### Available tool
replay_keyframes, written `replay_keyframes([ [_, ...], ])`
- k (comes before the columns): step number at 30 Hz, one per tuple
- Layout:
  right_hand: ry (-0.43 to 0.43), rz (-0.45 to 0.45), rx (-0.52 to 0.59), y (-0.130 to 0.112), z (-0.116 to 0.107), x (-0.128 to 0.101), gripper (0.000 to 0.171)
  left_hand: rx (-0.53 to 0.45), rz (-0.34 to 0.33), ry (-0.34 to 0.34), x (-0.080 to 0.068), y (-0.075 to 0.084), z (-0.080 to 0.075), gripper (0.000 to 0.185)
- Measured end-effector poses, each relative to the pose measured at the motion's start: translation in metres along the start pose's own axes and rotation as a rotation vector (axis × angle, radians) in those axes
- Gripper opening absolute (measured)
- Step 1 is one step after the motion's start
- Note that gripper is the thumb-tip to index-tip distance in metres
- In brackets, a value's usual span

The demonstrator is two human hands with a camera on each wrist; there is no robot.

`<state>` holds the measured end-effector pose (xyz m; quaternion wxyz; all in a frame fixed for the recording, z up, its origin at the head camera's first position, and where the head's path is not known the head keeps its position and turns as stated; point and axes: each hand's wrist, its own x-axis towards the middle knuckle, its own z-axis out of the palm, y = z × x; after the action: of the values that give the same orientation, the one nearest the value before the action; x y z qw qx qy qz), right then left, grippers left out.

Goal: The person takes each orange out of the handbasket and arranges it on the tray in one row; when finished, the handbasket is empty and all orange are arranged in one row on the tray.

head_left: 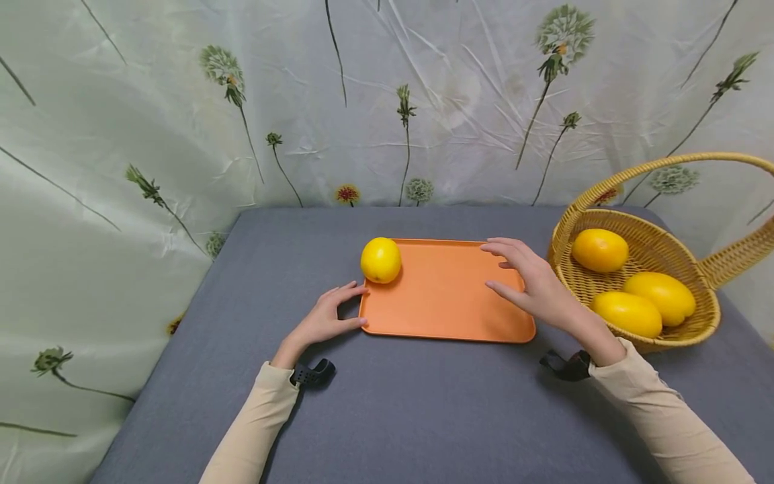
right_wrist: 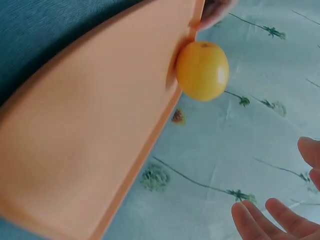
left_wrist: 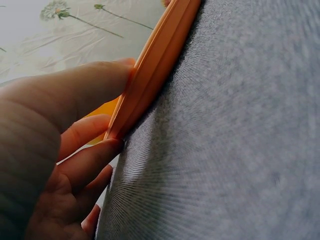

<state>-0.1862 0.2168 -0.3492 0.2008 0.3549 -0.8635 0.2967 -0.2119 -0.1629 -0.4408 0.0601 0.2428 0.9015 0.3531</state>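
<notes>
Two beige sleeves enter from the bottom of the head view, each with a black wrist strap. At lower centre-left, the left hand (head_left: 326, 317) rests on the grey tablecloth (head_left: 423, 417), its fingers relaxed and touching the left rim of the orange tray (head_left: 447, 296); the left wrist view shows fingertips (left_wrist: 112, 145) against that rim. One yellow fruit (head_left: 381, 260) sits in the tray's upper-left corner. Right of centre, the right hand (head_left: 532, 282) hovers over the tray's right side, fingers spread, holding nothing. A wicker basket (head_left: 704, 316) at the right edge holds three yellow fruits. No writing is legible anywhere.
</notes>
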Motion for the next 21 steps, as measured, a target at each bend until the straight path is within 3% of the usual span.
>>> replay_keyframes([
  [7, 0.068, -0.031, -0.026, 0.001, -0.026, -0.010, 0.063, 0.004, 0.004, 0.005, 0.000, -0.002, 0.000, 0.062],
  [14, 0.056, 0.048, -0.103, 0.006, -0.052, -0.025, 0.054, 0.006, -0.003, 0.009, 0.000, -0.002, 0.000, 0.063],
  [21, 0.089, 0.048, -0.118, 0.014, -0.071, -0.039, 0.050, 0.006, 0.002, 0.005, -0.001, -0.001, 0.000, 0.063],
])
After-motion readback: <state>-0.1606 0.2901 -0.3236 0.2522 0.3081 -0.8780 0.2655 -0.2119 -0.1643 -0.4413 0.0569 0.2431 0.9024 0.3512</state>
